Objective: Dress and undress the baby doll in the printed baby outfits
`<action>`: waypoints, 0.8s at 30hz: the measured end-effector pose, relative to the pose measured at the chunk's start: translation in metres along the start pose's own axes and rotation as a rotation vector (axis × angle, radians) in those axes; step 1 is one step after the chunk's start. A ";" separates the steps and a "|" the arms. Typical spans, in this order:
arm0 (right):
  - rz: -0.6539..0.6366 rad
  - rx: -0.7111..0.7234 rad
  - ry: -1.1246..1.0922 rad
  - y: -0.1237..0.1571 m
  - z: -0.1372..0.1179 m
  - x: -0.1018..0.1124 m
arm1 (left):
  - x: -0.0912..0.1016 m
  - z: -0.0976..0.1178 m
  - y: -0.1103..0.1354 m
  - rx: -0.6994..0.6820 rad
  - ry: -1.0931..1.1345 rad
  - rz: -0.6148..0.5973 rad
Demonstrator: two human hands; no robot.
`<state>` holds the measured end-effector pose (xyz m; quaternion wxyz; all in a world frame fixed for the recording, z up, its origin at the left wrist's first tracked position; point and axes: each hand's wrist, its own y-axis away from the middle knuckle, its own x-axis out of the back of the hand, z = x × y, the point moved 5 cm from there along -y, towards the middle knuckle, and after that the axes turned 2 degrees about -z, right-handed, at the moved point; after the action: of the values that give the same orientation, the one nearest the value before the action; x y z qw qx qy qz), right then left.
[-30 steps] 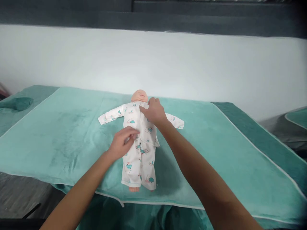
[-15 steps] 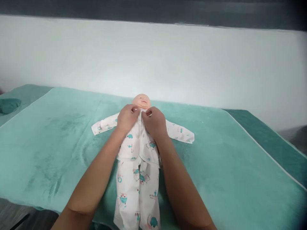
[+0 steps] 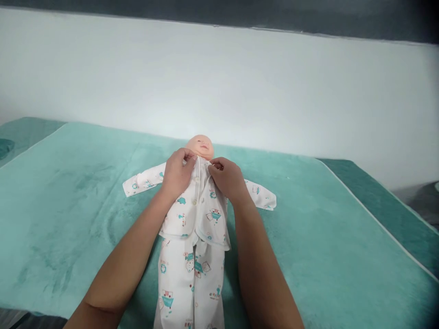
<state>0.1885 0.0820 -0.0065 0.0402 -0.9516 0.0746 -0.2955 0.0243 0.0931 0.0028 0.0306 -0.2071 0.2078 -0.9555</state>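
Observation:
A baby doll [image 3: 200,145] lies on its back, its head toward the wall. It wears a white printed baby shirt [image 3: 181,214] with a buttoned front and both sleeves spread out sideways. White pants [image 3: 178,283] in the same print cover its legs. Just below the doll's chin, my left hand [image 3: 179,172] pinches the left front edge of the shirt near the collar. My right hand [image 3: 229,177] has its fingers closed on the right front edge at the same height. The two edges are slightly apart at the top. Fingertips hide part of the collar.
A green plush sheet [image 3: 75,196] covers the surface under the doll. A white wall [image 3: 219,82] rises behind its far edge. Darker green cloth [image 3: 387,205] runs along the right side, and a dark green bundle [image 3: 6,147] lies at the far left.
My right hand has moved a little to the right, drawing its shirt edge away from the other. The left hand stays near the collar. The view has shifted slightly.

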 end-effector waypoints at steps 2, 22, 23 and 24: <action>0.025 0.017 0.022 0.000 0.000 0.000 | 0.001 0.004 0.001 0.043 0.051 -0.018; 0.096 0.131 -0.580 -0.002 0.002 -0.015 | -0.008 -0.006 -0.003 0.111 0.215 -0.044; 0.097 0.134 -0.578 -0.001 0.002 -0.015 | -0.008 -0.007 -0.003 0.122 0.247 -0.045; 0.100 0.138 -0.578 -0.001 0.001 -0.014 | -0.008 -0.008 -0.003 0.137 0.281 -0.047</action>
<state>0.1778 0.0857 -0.0154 0.1389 -0.9864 0.0867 -0.0145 0.0287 0.0999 -0.0061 -0.0070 -0.0736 0.1394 -0.9875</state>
